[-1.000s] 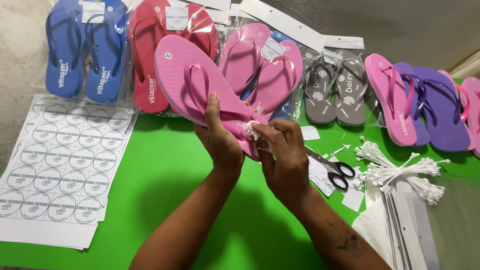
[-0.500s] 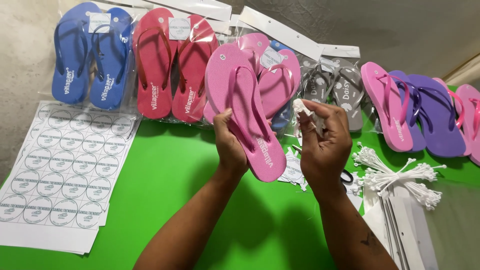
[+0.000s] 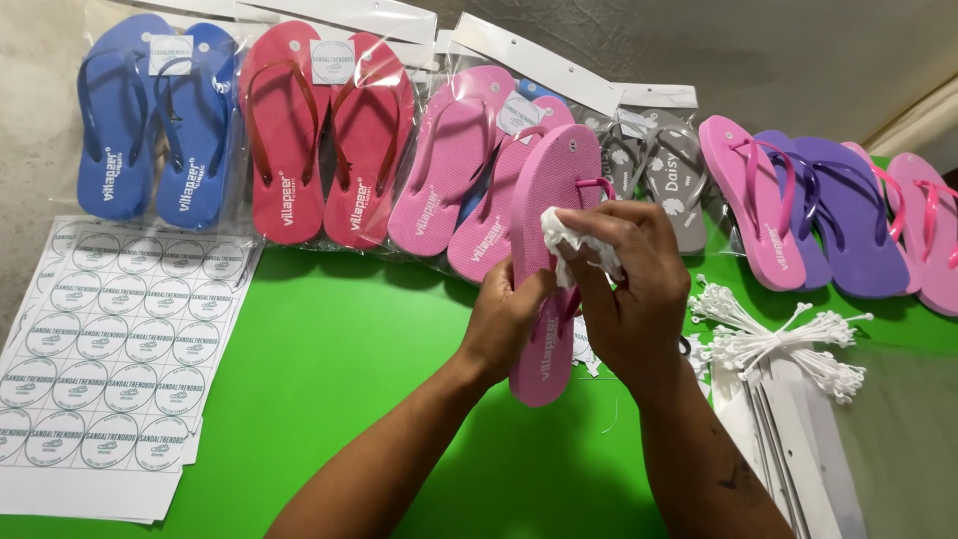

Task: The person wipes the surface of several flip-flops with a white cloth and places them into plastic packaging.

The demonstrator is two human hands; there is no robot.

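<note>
Nearest, two bare arms come up from the bottom over a bright green table. At the near left lies a stack of white sheets with round stickers in rows. At the near right lies a pile of white card strips, and just beyond it a bunch of thin white plastic ties.

In the middle, the left hand is closed around the left edge of a pink flip-flop, with the thumb on its top side. The flip-flop is held up over the table, long way up, with its toe end pointing far. The right hand is bent over the right side of the flip-flop. Its fingers pinch a small crumpled white cloth and press it on the flip-flop near the strap. You cannot tell if it is cloth or paper.

Farther back, a row of flip-flops lies across the table. From the left there is a blue pair in a clear bag, a red pair in a bag, a pink pair in a bag and a grey pair in a bag. At the far right lie loose pink and purple flip-flops, side by side.
</note>
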